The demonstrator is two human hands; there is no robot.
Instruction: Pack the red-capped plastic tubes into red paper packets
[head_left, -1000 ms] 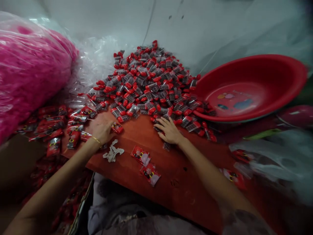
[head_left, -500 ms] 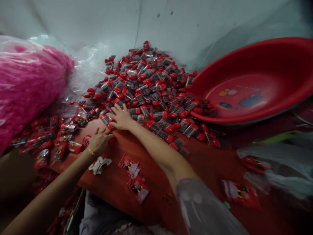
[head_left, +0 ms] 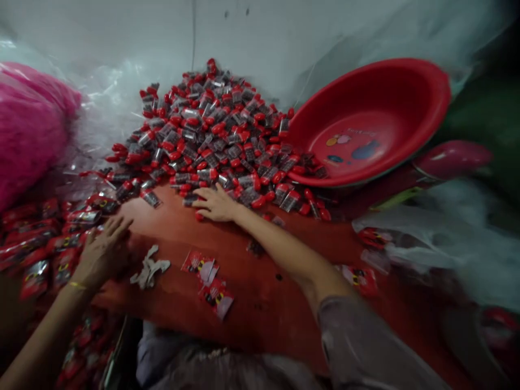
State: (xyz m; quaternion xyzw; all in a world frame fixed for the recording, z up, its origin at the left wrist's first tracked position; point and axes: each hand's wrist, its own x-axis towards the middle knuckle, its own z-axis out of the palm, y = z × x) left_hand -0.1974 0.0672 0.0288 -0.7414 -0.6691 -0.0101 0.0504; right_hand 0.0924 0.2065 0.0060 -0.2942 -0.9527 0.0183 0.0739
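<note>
My right hand (head_left: 217, 204) lies at the front edge of a big heap of small clear bottles with red caps (head_left: 215, 130). Its fingers are spread and touch bottles there. Over the left part of the red-brown table (head_left: 162, 303), my left hand (head_left: 103, 249) has its fingers apart, beside red printed packets (head_left: 65, 241); nothing shows in it. A crumpled whitish scrap (head_left: 150, 268) rests between my arms. Two red cards with a cartoon print (head_left: 209, 281) lie near the table's front edge.
A large red basin (head_left: 365, 124) leans tilted at the back right, bottles at its lip. Pink goods in clear plastic (head_left: 32, 130) stand at the far left. Clear bags (head_left: 439, 238) and another red packet (head_left: 359, 279) lie at the right. More packets sit below the table, lower left.
My left hand has moved left, away from my right hand, toward the packets. My right hand has shifted right along the heap's edge. The view has turned to the right.
</note>
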